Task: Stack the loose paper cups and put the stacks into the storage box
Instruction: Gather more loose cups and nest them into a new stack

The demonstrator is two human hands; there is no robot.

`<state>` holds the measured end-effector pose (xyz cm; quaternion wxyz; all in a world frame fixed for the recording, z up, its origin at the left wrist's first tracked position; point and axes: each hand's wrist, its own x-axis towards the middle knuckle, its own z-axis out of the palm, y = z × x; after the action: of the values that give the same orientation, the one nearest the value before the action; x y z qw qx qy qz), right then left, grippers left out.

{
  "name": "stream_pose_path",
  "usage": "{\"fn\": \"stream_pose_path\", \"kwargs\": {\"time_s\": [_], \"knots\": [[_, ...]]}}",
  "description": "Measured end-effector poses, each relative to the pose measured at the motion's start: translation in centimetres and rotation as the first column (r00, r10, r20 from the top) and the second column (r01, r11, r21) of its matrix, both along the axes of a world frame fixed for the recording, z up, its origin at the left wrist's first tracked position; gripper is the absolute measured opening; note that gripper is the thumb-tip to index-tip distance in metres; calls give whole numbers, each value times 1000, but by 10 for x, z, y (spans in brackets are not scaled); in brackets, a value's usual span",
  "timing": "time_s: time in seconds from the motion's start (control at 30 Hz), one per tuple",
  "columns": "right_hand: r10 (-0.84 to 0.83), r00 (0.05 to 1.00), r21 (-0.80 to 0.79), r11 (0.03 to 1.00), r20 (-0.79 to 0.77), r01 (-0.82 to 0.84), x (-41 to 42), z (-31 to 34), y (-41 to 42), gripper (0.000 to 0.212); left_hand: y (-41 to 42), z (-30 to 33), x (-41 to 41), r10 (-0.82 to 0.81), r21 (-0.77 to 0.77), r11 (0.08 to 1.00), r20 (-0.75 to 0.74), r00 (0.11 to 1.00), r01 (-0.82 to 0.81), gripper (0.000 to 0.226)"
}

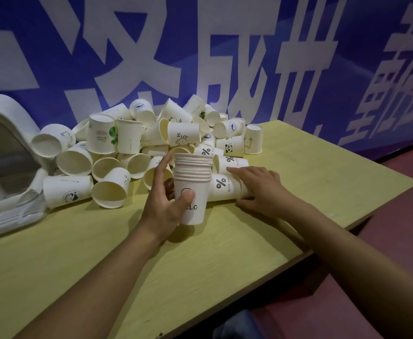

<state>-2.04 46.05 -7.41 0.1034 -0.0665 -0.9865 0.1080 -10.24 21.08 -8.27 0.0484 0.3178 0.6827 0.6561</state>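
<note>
Left hand [162, 204]: wrapped around a nested stack of paper cups [192, 189]; thumb across the front of the bottom cup over its "HELLO" print, other fingers curled behind, index finger raised along the upper rims

Stack: upright, mouths up, held just above the yellow-green tabletop [103, 253]; many rims show near the top, exact count unclear

Right hand [261, 189]: fingers spread and only slightly curled, holding nothing; fingertips lie on or just at the side wall of a cup lying on its side with "% NICE DAY" print [225, 187]

Key relation: that lying cup sits directly between the stack and the right palm, touching or nearly touching the stack's right side; its long axis seems to run left-right across the table, which end is the mouth I cannot tell

Nearer hand: right, by far; left is occupied with the stack

Judgement, next move: right hand closes around the lying cup's wall, tips it mouth up and drops it into the stack; the cup must turn roughly a quarter to line up with the stack's vertical axis

Loose cup pile [132, 143]: heaped behind the stack, most on their sides, a few inverted

Storage box [7, 155]: white, at the far left edge of the table, well apart from both hands; contents blurred

Progress: early to middle, much of the pile unstacked
</note>
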Motion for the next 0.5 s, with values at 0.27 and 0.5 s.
{"fn": "stream_pose_path", "kwargs": {"time_s": [0.27, 0.5], "knots": [[-225, 925, -376, 921, -307, 99, -7, 6, -2, 75, -8, -6, 2, 21, -55, 998, -84, 996, -26, 92], [-416, 769, -809, 549, -485, -213, 0, 42, -31, 65, 0, -6, 15, -27, -211, 977, -176, 984, -11, 94]]}}
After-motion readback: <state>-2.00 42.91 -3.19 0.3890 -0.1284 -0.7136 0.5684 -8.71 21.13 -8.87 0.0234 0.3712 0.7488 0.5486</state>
